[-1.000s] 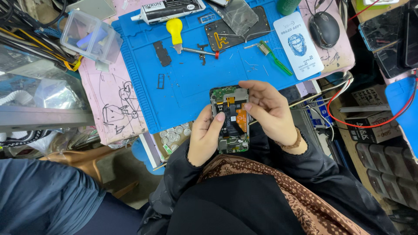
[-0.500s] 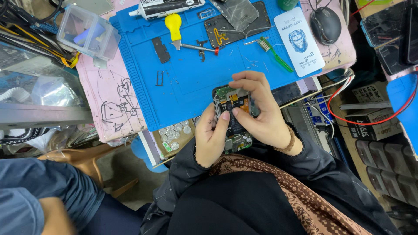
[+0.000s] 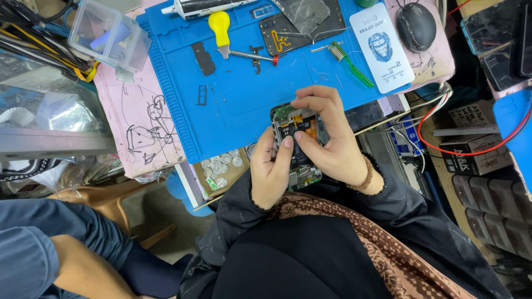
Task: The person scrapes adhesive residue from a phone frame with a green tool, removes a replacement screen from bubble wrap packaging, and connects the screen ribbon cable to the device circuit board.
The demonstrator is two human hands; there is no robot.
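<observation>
Gripping one opened phone [image 3: 297,145]: left hand [image 3: 270,173], right hand [image 3: 331,144].

Left hand [image 3: 270,171] curled, thumb extended upward. Right hand [image 3: 328,141] arched over it, fingers [image 3: 310,105] bent, pinching downward.

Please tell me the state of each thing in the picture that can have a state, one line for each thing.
phone: back cover off, inner parts exposed, held in both hands
left hand: grips the phone's left edge
right hand: fingertips press on the phone's inside
clear plastic box: lid open
screwdriver: lying flat on blue mat
</observation>
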